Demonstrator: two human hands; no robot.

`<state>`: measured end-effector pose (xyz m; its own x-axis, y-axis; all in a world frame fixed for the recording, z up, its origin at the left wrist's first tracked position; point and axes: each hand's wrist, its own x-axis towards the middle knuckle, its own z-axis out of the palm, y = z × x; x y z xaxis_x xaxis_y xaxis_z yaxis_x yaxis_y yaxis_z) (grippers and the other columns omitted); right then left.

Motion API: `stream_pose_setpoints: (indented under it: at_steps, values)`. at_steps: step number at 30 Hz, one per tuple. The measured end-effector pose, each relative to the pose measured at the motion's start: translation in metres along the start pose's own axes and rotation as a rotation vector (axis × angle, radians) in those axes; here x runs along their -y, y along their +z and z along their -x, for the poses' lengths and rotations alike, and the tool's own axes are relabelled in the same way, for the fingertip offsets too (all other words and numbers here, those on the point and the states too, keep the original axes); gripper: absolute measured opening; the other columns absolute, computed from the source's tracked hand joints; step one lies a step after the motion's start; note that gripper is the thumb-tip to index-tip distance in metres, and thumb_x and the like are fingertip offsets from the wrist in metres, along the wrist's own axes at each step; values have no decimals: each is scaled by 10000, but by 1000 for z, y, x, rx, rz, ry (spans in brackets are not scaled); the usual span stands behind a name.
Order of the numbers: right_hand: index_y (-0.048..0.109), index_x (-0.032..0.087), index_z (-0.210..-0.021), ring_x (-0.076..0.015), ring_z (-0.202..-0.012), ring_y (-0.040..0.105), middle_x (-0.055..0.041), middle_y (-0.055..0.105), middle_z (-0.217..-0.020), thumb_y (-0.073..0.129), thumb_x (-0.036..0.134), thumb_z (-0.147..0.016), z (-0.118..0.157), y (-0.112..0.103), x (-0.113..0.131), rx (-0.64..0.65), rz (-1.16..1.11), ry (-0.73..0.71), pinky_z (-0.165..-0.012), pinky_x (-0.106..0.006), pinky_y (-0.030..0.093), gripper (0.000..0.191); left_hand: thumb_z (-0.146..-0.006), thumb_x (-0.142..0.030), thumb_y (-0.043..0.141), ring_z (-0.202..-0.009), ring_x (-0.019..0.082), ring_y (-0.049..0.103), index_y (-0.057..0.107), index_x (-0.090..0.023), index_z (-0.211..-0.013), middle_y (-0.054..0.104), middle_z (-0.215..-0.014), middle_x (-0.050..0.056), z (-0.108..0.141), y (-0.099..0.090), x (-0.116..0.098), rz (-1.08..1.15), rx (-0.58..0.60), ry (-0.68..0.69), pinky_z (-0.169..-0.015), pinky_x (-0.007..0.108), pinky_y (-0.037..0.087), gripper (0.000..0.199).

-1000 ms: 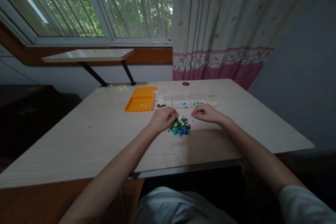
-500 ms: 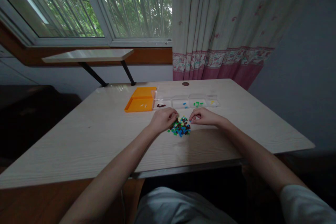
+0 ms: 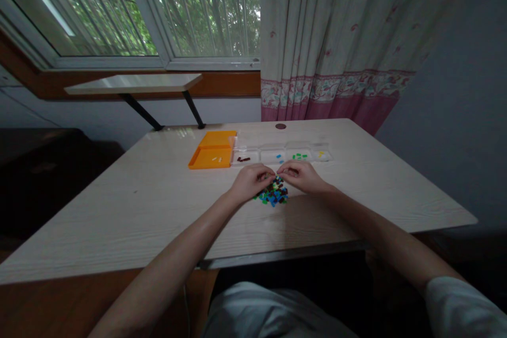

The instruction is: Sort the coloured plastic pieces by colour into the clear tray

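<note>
A pile of small blue, green, brown and yellow pieces (image 3: 273, 195) lies on the pale table. Over its upper left side is my left hand (image 3: 250, 180), fingers pinched together. My right hand (image 3: 303, 175) is at the upper right of the pile, also pinched, its fingertips almost meeting those of the left. Whatever the fingertips hold is too small to make out. Behind the hands, a clear compartment tray (image 3: 272, 156) has brown, blue, green and yellow pieces in separate sections. An open orange case (image 3: 209, 157) at its left holds a few white pieces.
The table (image 3: 158, 211) has a dark round spot (image 3: 280, 126) near its back edge. A raised shelf (image 3: 134, 83) on black legs stands at the back left. Window and curtain (image 3: 336, 37) are behind the table.
Both hands have moved toward each other above the pile. My right hand has shifted left, and the gap between the fingertips has nearly closed.
</note>
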<state>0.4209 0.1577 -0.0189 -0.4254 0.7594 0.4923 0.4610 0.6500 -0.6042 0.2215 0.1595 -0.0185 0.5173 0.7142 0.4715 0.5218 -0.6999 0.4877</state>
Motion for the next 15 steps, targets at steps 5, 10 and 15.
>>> stream_pose_setpoints:
  at_steps: [5, 10, 15]
  values:
    - [619, 160, -776, -63, -467, 355, 54, 421, -517, 591, 337, -775, 0, 3, -1, -9, -14, 36, -467, -181, 276, 178, -778, -250, 583, -573, 81, 484, 658, -166, -806, 571, -634, -9, 0, -1, -2, 6, -31, 24, -543, 188, 348, 117]
    - [619, 163, -786, -69, -483, 390, 44, 456, -542, 597, 329, -777, 0, 2, 1, -20, 30, -13, -489, -182, 305, 168, -781, -242, 573, -577, 87, 493, 648, -161, -793, 569, -631, -6, 1, 0, -3, -21, -44, 49, -543, 191, 355, 111]
    - [640, 179, -854, -82, -529, 443, 6, 571, -649, 579, 334, -796, -1, 2, 2, -36, 116, -65, -545, -199, 357, 177, -785, -221, 554, -580, 87, 494, 636, -156, -797, 579, -651, 0, 1, -2, -3, -15, -72, 74, -548, 192, 365, 105]
